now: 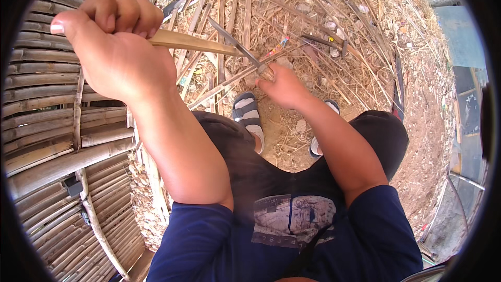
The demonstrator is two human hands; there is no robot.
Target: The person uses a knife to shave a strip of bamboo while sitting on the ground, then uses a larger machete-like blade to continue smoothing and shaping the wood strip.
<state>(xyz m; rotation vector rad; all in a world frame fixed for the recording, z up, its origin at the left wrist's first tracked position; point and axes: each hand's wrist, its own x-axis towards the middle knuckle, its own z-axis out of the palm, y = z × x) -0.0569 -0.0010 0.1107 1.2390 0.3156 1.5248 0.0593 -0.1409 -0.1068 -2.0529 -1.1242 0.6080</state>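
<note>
My left hand (pixel 117 47), raised at the upper left, is closed round one end of a flat bamboo strip (pixel 195 42). The strip reaches rightward to the knife blade (pixel 232 40), and its far end meets or crosses the blade; whether they touch I cannot tell. Lower down and nearer the middle, my right hand (pixel 284 86) grips the knife by its wooden handle (pixel 265 72). The blade slants up and to the left from that hand. Part of the handle is hidden by my fingers.
A bamboo slat wall (pixel 44 81) runs along the left. Long split bamboo pieces (pixel 245 2) and straw litter the ground ahead. A dark hammer-like tool (pixel 326 43) lies beyond my right hand. My sandalled feet (pixel 245 108) are below, and bluish panels (pixel 462 36) stand at the right.
</note>
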